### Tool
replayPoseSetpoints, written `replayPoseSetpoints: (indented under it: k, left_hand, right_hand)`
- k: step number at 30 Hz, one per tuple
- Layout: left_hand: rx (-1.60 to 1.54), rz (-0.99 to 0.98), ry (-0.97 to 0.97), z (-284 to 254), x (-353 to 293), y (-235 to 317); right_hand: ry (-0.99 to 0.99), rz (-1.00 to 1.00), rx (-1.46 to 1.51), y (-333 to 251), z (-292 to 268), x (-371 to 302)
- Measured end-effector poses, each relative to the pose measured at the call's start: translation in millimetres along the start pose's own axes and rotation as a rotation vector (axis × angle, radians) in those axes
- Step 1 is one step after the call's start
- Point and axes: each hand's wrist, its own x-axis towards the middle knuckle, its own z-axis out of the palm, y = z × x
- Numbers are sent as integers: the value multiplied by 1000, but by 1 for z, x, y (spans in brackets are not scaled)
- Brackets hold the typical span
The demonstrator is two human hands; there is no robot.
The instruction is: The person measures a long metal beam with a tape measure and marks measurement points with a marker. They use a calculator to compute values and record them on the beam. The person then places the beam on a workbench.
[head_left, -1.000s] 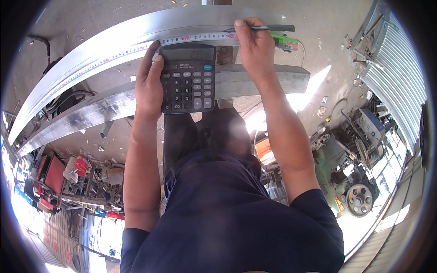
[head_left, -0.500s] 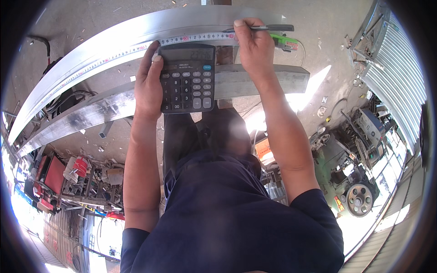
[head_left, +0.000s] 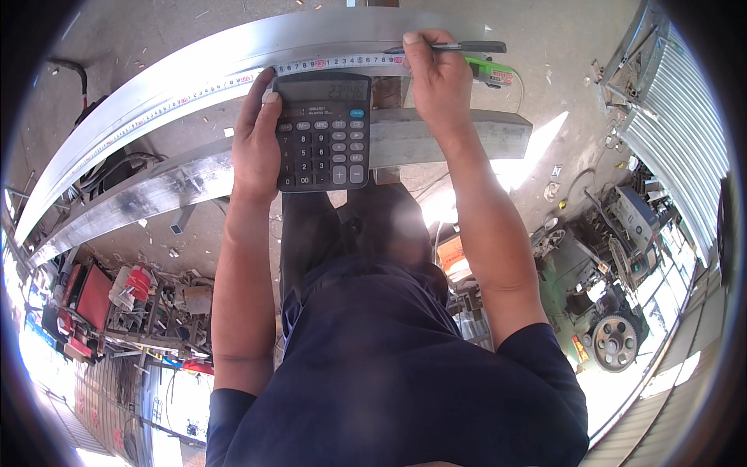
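Note:
My left hand [head_left: 258, 144] grips the left side of a black calculator [head_left: 323, 132], thumb over its edge, one fingertip reaching up to the tape. A white measuring tape [head_left: 342, 61] lies stretched along a long silvery metal bar [head_left: 311, 33]. My right hand [head_left: 440, 74] is closed around a dark pen [head_left: 475, 47], whose slim front end points left over the tape. Beside that hand rests the green tape-measure case [head_left: 489, 71], partly hidden behind my fingers. A second metal bar [head_left: 459, 138] runs nearer to me, passing beneath the calculator and my wrist.
A cluttered bench with a red box [head_left: 93, 298] stands at the lower left. Machinery with a large gear wheel [head_left: 615, 342] is at the right, below a corrugated metal sheet [head_left: 677, 117]. An orange box [head_left: 453, 257] sits by my right forearm. Scraps litter the floor.
Both hands keep their holds on the calculator and the pen. Everything near them appears shifted only very slightly to the right.

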Motion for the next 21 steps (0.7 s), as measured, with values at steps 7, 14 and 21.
replayPoseSetpoints:
  k: [7,14,21]
  left_hand:
    - [3,-7,9,2,0,3]
    - [65,-42,24,6,-3,7]
    - [73,-43,1,4,-3,6]
  right_hand:
    - [27,-6,13,1,2,1]
    - [41,-12,-6,0,2,-1]
    - [37,-43,-53,0,4,-1]
